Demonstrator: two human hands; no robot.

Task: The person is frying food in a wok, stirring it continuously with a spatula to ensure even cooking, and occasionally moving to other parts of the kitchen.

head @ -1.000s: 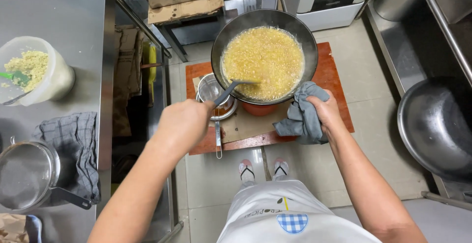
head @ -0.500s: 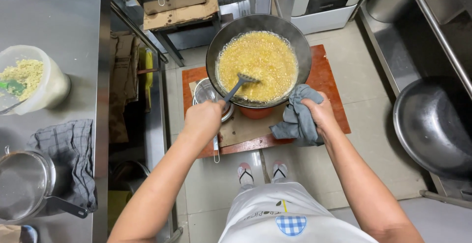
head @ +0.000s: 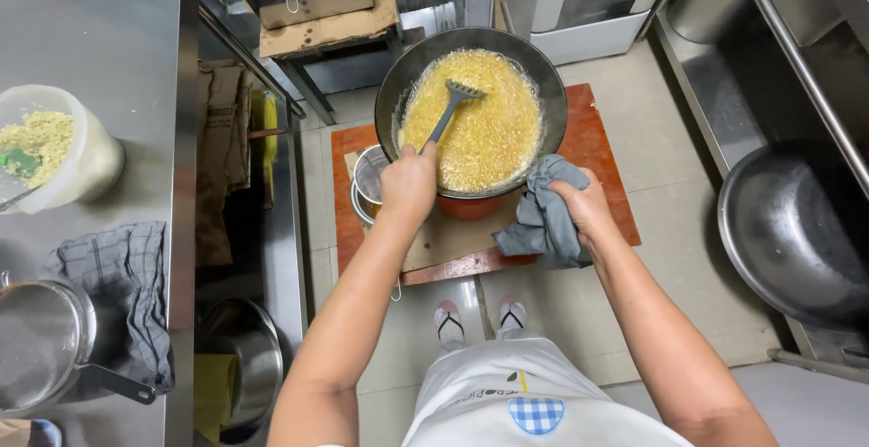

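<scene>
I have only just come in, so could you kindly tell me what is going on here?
A person stands over a wide dark metal wok full of yellow grainy food, set low on a red board on the floor. The left hand holds a dark slotted spatula in the food. The right hand grips the wok's rim through a grey cloth.

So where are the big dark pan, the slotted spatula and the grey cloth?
Big dark pan [head: 543,76]: head view, bare right rim.
Slotted spatula [head: 462,94]: head view, slotted head over the yellow food.
Grey cloth [head: 541,221]: head view, bunched middle beside the right hand.
</scene>
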